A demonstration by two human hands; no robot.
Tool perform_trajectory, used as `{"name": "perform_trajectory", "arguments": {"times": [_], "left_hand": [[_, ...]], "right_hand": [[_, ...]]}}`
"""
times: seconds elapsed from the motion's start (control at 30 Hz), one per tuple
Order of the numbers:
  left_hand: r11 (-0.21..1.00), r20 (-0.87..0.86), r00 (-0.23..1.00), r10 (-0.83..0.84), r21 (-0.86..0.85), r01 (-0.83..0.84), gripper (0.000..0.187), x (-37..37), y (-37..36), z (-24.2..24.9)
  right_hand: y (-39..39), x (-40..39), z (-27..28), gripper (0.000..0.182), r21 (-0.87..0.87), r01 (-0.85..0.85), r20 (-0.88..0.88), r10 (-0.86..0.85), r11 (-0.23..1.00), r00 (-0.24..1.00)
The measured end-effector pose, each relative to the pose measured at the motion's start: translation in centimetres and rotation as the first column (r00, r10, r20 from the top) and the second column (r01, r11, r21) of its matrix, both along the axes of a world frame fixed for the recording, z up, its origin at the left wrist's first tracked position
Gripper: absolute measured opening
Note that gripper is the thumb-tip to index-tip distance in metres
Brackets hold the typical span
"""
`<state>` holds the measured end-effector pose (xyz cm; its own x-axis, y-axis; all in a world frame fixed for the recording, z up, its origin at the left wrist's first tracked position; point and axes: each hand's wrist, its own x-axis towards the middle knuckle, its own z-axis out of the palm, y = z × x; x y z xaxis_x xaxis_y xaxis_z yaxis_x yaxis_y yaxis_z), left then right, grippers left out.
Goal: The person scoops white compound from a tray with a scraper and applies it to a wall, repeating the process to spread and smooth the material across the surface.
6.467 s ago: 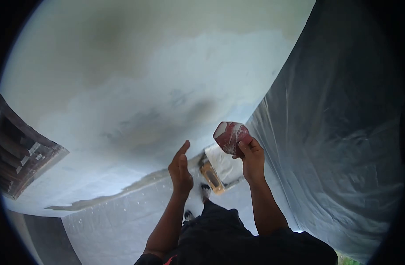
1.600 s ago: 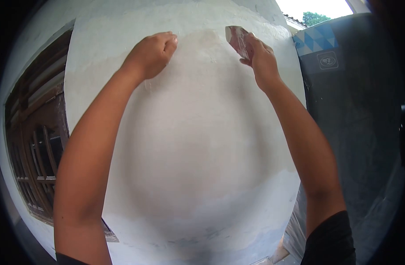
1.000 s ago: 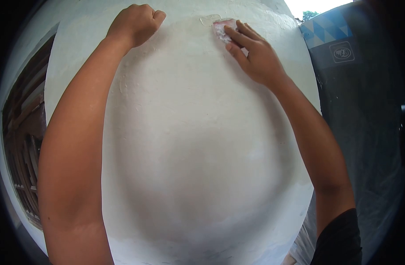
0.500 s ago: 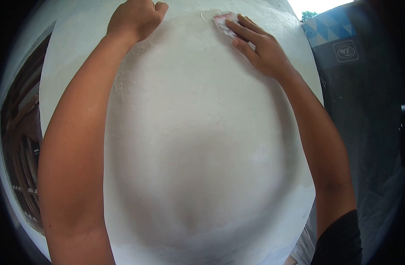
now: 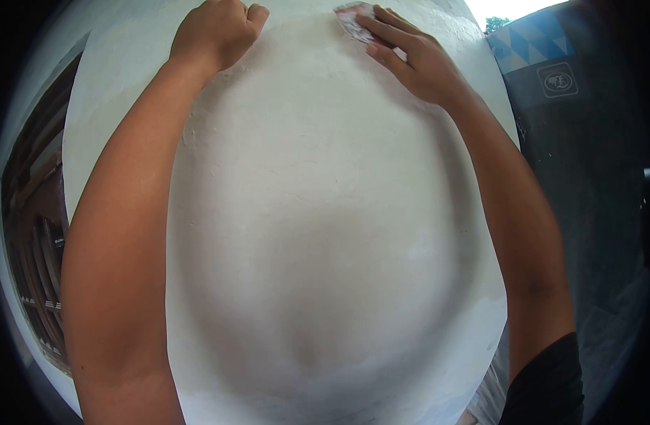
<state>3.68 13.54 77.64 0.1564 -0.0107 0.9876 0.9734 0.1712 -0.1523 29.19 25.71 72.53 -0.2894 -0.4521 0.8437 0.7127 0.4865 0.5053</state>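
Note:
A pale, whitish wall (image 5: 325,170) with small scratches and rough patches fills the middle of the view. My right hand (image 5: 417,64) lies against its upper part, fingers stretched over a piece of sandpaper (image 5: 353,23), whitish with a reddish edge, pressed to the surface. At the top left, my left hand (image 5: 219,32) is closed in a fist close to the wall, thumb on the right side. Its fingertips are hidden, so whatever it may hold does not show.
On the left is a dark window or opening with wooden bars (image 5: 41,248). A dark sheet (image 5: 580,177) with a blue and white patterned band (image 5: 534,44) hangs on the right. Clear plastic (image 5: 489,389) lies at the lower right, and bright sky shows at the top right.
My right hand has slid a little up and to the left along the wall with the sandpaper. My left hand has stayed almost still.

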Motion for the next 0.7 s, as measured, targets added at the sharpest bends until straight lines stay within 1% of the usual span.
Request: {"name": "perform_trajectory", "arguments": {"times": [0.07, 0.1, 0.13, 0.2, 0.23, 0.27, 0.33, 0.4, 0.43, 0.47, 0.5, 0.53, 0.57, 0.63, 0.7], "left_hand": [[1.0, 0.017, 1.0, -0.007, -0.023, 0.007, 0.045, 0.1, -0.4, -0.1], [0.999, 0.034, 0.999, -0.011, -0.044, 0.013, 0.045, 0.2, -0.6, -0.1], [0.999, 0.035, 0.999, -0.015, -0.045, 0.016, 0.045, 0.3, -0.8, -0.2], [0.996, 0.065, 0.997, -0.051, -0.074, 0.056, 0.045, 0.3, -1.1, -0.5], [0.996, 0.069, 0.996, -0.051, -0.075, 0.056, 0.045, 0.2, -1.1, -0.4], [0.996, 0.05, 0.998, -0.037, -0.083, 0.041, 0.045, 0.1, -1.2, -0.3], [0.995, 0.032, 0.999, -0.024, -0.092, 0.027, 0.046, 0.2, -1.3, -0.8], [0.998, -0.023, 0.998, -0.06, 0.003, 0.06, 0.046, 0.4, -1.2, -1.6], [0.998, -0.024, 0.998, -0.061, 0.002, 0.061, 0.046, 0.6, -1.2, -1.3], [0.998, 0.047, 0.998, -0.036, -0.054, 0.038, 0.045, 0.8, -1.3, -0.8], [0.994, 0.118, 0.993, -0.006, -0.109, 0.019, 0.044, 0.9, -1.4, -0.5], [0.994, 0.118, 0.993, -0.007, -0.108, 0.02, 0.044, 0.8, -1.4, -0.4], [0.994, 0.102, 0.995, -0.017, -0.103, 0.027, 0.044, 0.7, -1.3, -0.5], [0.995, 0.087, 0.996, -0.026, -0.095, 0.034, 0.043, 0.2, -1.3, -0.4], [0.994, 0.009, 1.0, -0.019, -0.109, 0.02, 0.042, -0.1, -1.2, -0.3]], "right_hand": [[-1.2, -1.1, 0.7, 0.046, -0.104, 0.035, 0.002, -0.035, 0.994, 0.999], [-0.5, -1.3, 0.6, 0.047, -0.145, 0.067, -0.005, -0.069, 0.987, 0.998], [0.0, -1.1, 0.2, 0.047, -0.146, 0.071, -0.003, -0.072, 0.987, 0.997], [0.8, 0.1, -1.4, 0.046, -0.082, 0.067, 0.057, -0.063, 0.994, 0.996], [1.0, 0.9, -2.1, 0.046, -0.069, 0.089, 0.063, -0.085, 0.994, 0.994], [1.2, 1.4, -2.4, 0.046, -0.072, 0.088, 0.065, -0.083, 0.994, 0.994], [1.3, 1.8, -2.7, 0.046, -0.045, 0.056, 0.018, -0.055, 0.997, 0.998], [1.0, 1.1, -1.1, 0.046, -0.015, 0.044, 0.001, -0.044, 0.999, 0.999], [0.9, 0.6, -0.6, 0.046, 0.015, 0.029, -0.014, -0.029, 0.999, 0.999], [0.8, 0.1, -0.5, 0.046, 0.015, 0.03, -0.016, -0.029, 0.999, 0.999], [0.9, -0.4, -0.3, 0.046, -0.028, 0.056, -0.004, -0.056, 0.998, 0.998], [0.9, -0.6, -0.1, 0.046, -0.07, 0.083, 0.009, -0.082, 0.994, 0.997], [1.4, -0.4, -0.6, 0.048, -0.036, 0.075, 0.033, -0.073, 0.997, 0.997], [1.3, 0.7, -2.0, 0.048, -0.057, 0.094, 0.046, -0.091, 0.994, 0.995], [1.2, 1.5, -2.7, 0.048, -0.079, 0.111, 0.06, -0.107, 0.991, 0.992]]}}
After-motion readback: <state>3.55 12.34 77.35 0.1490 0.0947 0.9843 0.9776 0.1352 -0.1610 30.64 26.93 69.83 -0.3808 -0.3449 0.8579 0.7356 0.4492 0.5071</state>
